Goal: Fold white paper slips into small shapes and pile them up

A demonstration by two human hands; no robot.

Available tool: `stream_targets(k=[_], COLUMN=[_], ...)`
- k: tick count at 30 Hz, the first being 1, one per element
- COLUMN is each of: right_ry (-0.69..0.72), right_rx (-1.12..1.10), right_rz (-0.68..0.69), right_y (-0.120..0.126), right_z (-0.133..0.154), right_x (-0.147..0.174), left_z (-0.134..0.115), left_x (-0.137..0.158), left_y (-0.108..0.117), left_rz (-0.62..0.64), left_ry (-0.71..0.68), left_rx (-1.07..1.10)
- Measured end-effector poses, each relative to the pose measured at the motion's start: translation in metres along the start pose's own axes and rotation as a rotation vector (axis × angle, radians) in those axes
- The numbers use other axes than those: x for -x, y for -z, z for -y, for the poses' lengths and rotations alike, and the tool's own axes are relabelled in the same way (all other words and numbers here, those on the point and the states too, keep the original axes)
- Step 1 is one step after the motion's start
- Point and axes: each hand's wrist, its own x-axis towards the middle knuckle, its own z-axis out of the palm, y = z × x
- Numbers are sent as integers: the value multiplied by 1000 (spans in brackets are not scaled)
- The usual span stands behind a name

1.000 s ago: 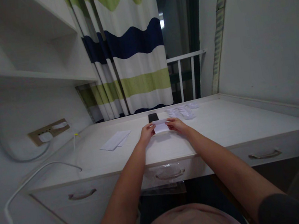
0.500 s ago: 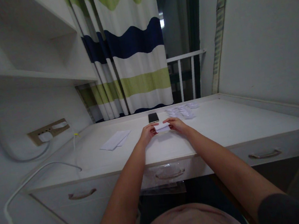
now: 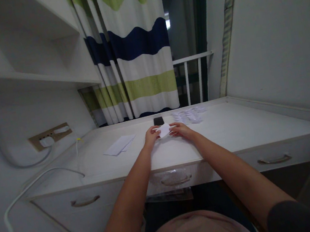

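A small folded piece of white paper [image 3: 164, 131] is held up a little above the desk, tilted, between my two hands. My left hand [image 3: 151, 135] grips its left edge with thumb and fingers. On the opposite edge, my right hand [image 3: 180, 130] pinches the paper with its fingertips. Just behind the paper lies a dark phone [image 3: 158, 121], partly covered by it. Several folded white paper pieces [image 3: 188, 116] are heaped behind my right hand. To the left of my left hand rest flat white paper sheets [image 3: 119, 145], overlapping each other.
The white desk [image 3: 245, 122] has a raised rim at the back and right. A white cable [image 3: 61, 168] runs over its left side, near a wall socket [image 3: 50, 137]. A clear plastic bag [image 3: 169, 195] hangs at the middle drawer. A striped curtain [image 3: 145, 71] hangs behind.
The paper between my hands has turned from a level strip to a tilted, angled shape. Both hands have shifted slightly, the right one a little to the left.
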Motion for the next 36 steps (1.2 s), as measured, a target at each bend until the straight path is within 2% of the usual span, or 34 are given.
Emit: stream_targets(k=[3,9,15,19,22,36], right_ry=[33,136,259,327,343,264], right_rx=[28,65,175,226,235,253], right_rz=[-18,-80,-45,-51,-44,-43], right_y=[2,4,3,2,2,-8], right_z=[-2,-2,-1,-2,-2,11], right_x=[-2,-6,-9,-11,-11,-10], left_z=[1,5,9,11,12,5], left_x=[0,1,2,-2,-5,-3], left_y=[0,-5,-7,-5,-4,-3], left_rz=[9,142,236,218,160,17], left_ry=[0,45,-116,-187,-243,-296], left_rx=[-21,-182,-410,-464,-441,-441])
